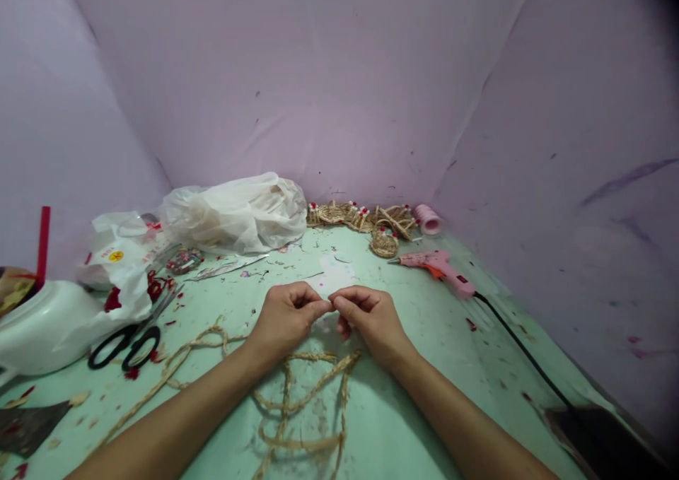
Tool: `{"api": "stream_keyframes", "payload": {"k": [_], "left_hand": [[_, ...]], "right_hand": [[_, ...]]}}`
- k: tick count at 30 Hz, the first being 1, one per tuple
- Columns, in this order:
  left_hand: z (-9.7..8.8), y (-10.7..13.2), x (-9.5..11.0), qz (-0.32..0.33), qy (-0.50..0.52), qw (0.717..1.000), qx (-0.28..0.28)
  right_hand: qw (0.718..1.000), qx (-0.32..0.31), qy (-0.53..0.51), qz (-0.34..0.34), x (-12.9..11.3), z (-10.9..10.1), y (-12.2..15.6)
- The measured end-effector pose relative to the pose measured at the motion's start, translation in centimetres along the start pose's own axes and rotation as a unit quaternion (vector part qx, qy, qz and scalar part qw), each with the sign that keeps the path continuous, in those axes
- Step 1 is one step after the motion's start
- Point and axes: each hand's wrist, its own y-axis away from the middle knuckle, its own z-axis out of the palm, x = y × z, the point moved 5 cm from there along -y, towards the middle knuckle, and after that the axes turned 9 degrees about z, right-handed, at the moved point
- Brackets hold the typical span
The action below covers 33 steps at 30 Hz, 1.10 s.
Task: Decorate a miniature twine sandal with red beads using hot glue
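My left hand (291, 319) and my right hand (367, 317) meet fingertip to fingertip above the middle of the table. Both are pinched closed, and whatever lies between the fingers is too small to make out. Beneath and in front of them, a braided straw rope (305, 400) lies in loose loops, and a long strand of it trails off to the left under my left forearm. A pale patch of paper or residue (334, 271) shows on the green tabletop just beyond my fingers.
Black-handled scissors (138, 346), a white plastic container (58, 324) and a white bag (241, 211) stand left. Woven straw pieces (361, 217) with red and white beads line the back wall beside a pink spool (428, 220). A corded pink glue gun (440, 268) lies right.
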Motion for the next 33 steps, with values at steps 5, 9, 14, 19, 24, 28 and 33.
{"api": "stream_keyframes", "payload": {"k": [5,9,14,19,24,28,33], "left_hand": [[-0.1,-0.3,-0.2,0.002,-0.018,0.999,-0.028],[-0.1,-0.5,-0.1,0.020,-0.014,0.995,-0.096],[0.1,-0.4,-0.4,0.006,0.009,0.985,-0.170],[0.1,-0.5,-0.7,0.043,-0.036,0.983,-0.177],[0.0,-0.4,-1.0,0.076,-0.107,0.968,-0.214],[-0.1,-0.6,-1.2,0.058,-0.096,0.975,-0.191],[0.0,-1.0,-1.5,-0.001,-0.051,0.987,-0.150]], "right_hand": [[0.999,-0.039,0.002,0.016,0.1,0.3,0.0],[0.995,-0.091,0.025,0.032,0.1,0.5,0.2],[0.989,-0.126,0.055,0.047,0.2,0.5,0.4],[0.984,-0.135,0.112,0.033,0.4,0.6,0.4],[0.968,-0.170,0.185,-0.012,0.6,1.1,0.7],[0.964,-0.171,0.200,-0.035,0.6,1.3,0.7],[0.965,-0.129,0.217,-0.066,0.6,1.2,0.6]]}}
